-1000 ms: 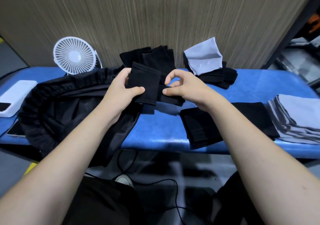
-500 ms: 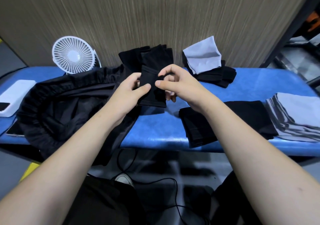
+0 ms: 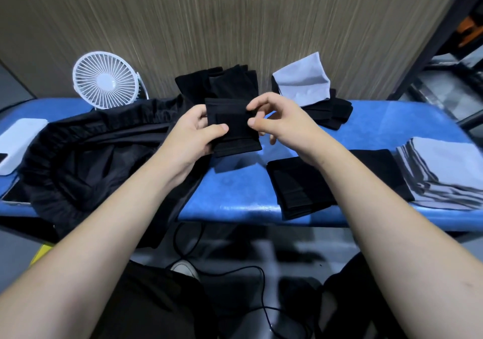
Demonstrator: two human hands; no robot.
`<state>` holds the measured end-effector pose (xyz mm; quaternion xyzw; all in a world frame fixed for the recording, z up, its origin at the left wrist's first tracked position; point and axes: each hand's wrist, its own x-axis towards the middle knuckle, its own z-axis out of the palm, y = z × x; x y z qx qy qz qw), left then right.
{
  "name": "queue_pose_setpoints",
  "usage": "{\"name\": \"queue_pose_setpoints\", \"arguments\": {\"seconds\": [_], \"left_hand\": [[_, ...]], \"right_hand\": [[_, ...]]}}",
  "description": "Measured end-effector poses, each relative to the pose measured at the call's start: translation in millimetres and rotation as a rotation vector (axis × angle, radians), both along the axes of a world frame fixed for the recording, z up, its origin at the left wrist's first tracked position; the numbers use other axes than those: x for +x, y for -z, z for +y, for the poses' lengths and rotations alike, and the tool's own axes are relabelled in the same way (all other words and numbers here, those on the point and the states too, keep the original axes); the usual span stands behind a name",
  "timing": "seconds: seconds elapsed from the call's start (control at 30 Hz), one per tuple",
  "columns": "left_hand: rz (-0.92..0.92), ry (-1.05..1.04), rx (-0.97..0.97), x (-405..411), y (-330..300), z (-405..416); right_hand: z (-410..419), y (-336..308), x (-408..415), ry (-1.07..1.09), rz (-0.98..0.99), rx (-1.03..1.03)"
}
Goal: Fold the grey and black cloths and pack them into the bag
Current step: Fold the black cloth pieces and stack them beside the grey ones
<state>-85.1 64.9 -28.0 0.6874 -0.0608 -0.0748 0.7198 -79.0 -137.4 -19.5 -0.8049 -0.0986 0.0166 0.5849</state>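
My left hand (image 3: 192,132) has its fingers curled round the left edge of a small black cloth (image 3: 231,127), thumb pressed across the front. The right hand (image 3: 281,127) pinches the cloth's right edge between thumb and forefinger, the other fingers loosely curled behind. The cloth hangs just above the blue bench (image 3: 392,119), folded down to a compact square, so I judge the folding step on this piece nearly done. Next I'd square the edges, then carry it left to the black bag (image 3: 86,161), which lies slumped and open on the bench beside my left wrist. That calls for keeping the fold clamped so it doesn't spring open. Unfolded black cloths (image 3: 300,187) and a grey stack (image 3: 444,168) wait to the right; more lie by the wall, near a white fan (image 3: 105,80).
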Motion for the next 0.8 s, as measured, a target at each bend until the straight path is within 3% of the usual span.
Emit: {"name": "queue_pose_setpoints", "arguments": {"seconds": [0.13,0.3,0.6,0.8], "left_hand": [[0.060,0.084,-0.024,-4.7,-3.0,-11.2],[0.078,0.245,0.079,-13.1,-0.7,-34.1],[-0.040,0.257,0.494,-27.1,14.9,-69.9],[-0.094,0.274,0.638,-29.0,26.3,-81.1]], "right_hand": [[-20.5,-0.7,-4.5,0.045,0.060,0.049],[-48.0,-7.2,-21.1,-0.033,0.114,0.049],[-79.9,4.7,-33.7,-0.065,0.150,-0.303],[-84.5,6.9,-30.8,-0.107,0.153,-0.567]]}}
